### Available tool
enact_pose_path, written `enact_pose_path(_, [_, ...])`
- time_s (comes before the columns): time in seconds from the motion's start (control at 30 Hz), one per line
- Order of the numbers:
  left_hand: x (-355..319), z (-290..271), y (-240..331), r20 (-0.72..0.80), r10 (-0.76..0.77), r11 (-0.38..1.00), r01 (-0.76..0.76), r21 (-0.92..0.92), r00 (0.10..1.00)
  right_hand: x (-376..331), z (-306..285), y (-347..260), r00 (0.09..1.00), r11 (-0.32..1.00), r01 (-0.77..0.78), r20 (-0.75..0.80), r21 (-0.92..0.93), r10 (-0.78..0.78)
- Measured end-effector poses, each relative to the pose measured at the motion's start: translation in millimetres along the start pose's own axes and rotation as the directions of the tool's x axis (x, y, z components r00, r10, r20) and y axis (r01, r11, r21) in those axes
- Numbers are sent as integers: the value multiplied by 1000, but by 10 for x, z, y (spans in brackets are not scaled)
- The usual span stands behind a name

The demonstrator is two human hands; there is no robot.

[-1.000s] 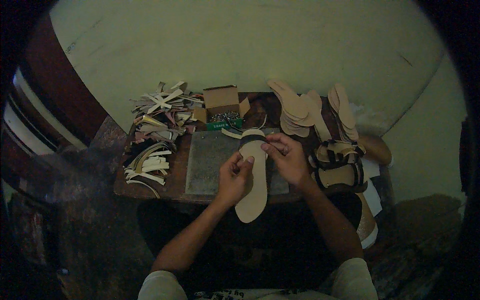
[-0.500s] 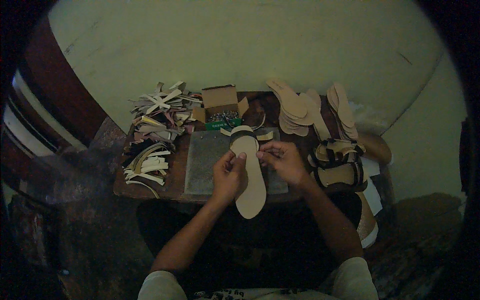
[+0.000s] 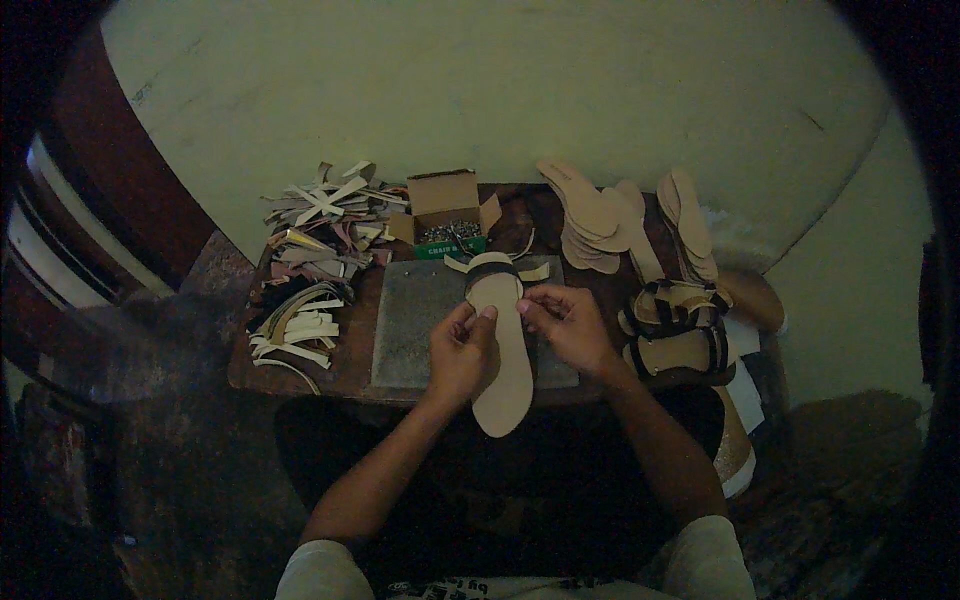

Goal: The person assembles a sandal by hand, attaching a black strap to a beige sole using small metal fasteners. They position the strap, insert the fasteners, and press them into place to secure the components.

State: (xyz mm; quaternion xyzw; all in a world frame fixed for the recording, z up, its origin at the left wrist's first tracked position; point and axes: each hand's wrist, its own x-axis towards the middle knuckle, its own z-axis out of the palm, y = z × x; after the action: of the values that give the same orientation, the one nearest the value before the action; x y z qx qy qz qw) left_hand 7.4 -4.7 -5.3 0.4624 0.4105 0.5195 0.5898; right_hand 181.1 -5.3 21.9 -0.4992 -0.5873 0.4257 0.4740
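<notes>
A pale beige shoe insole is held lengthwise in front of me, its heel toward me over the table's near edge. Across its toe end runs a dark strap, with pale strap ends sticking out on both sides. My left hand grips the insole's left edge, thumb on top and fingers underneath. At the right edge, just below the strap, my right hand pinches with thumb and forefinger; its exact hold on the edge or strap is too dark to make out. Beneath lies a grey slab.
An opened cardboard box of small metal pieces stands behind the slab. Strips and scraps pile up on the left. Stacked insoles lie at the back right, with strapped sandals nearer. A wall rises behind the table.
</notes>
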Motion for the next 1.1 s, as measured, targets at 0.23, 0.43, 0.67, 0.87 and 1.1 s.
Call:
enact_pose_path(0.23, [-72, 99, 65, -49, 173, 953, -155, 262, 984, 31, -59, -54, 992, 995, 95, -79, -23, -97])
enact_pose_path(0.43, [-171, 155, 16, -4, 192, 928, -180, 325, 981, -33, -49, -300, 962, 949, 260, -32, -176, -270])
enact_pose_path(0.67, [-231, 212, 86, 107, 228, 859, -252, 445, 968, -45, -136, -324, 913, 871, 379, -28, -313, -408])
enact_pose_path(0.87, [-231, 232, -40, 68, 290, 889, -295, 351, 955, -49, -122, -363, 940, 900, 293, -74, -322, -332])
enact_pose_path(1.1, [-273, 254, 88, 102, 111, 953, -135, 270, 989, -41, -159, -326, 949, 916, 274, -73, -292, -307])
